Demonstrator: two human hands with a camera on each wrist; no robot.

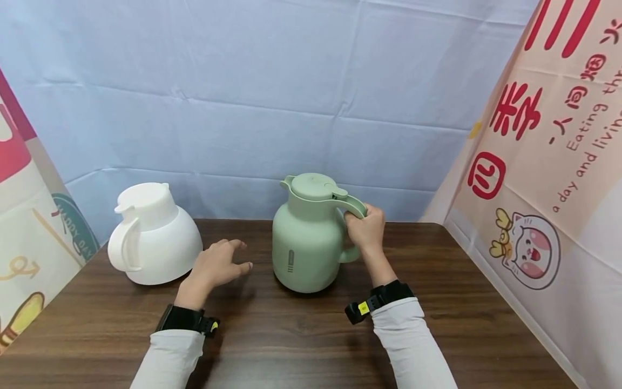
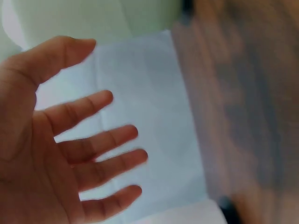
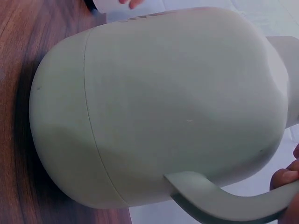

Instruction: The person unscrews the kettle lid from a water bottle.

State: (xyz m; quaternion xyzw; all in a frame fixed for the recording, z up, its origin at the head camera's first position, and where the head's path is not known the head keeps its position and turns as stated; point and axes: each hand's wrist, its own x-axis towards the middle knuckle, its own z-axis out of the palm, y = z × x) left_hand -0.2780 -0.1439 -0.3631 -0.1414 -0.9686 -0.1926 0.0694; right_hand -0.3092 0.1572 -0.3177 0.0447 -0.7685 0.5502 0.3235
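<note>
A pale green thermos jug (image 1: 306, 243) stands upright in the middle of the table, its spout to the left and its handle to the right. My right hand (image 1: 367, 229) grips the upper part of that handle. The right wrist view shows the green jug (image 3: 177, 107) from close by, with fingers (image 3: 286, 177) round the handle at the lower right. My left hand (image 1: 218, 265) hovers between the two jugs with its fingers spread, holding nothing; the left wrist view shows its bare palm (image 2: 32, 163). Left of it, a white thermos jug (image 1: 165, 243) stands upright, handle toward the front left.
Both jugs stand on a dark brown wooden table (image 1: 291, 346). Behind its back edge hangs a light blue cloth (image 1: 243, 108). Printed cloths flank it: one with red lettering (image 1: 534, 162) on the right, another with coloured drawings (image 1: 34, 227) on the left.
</note>
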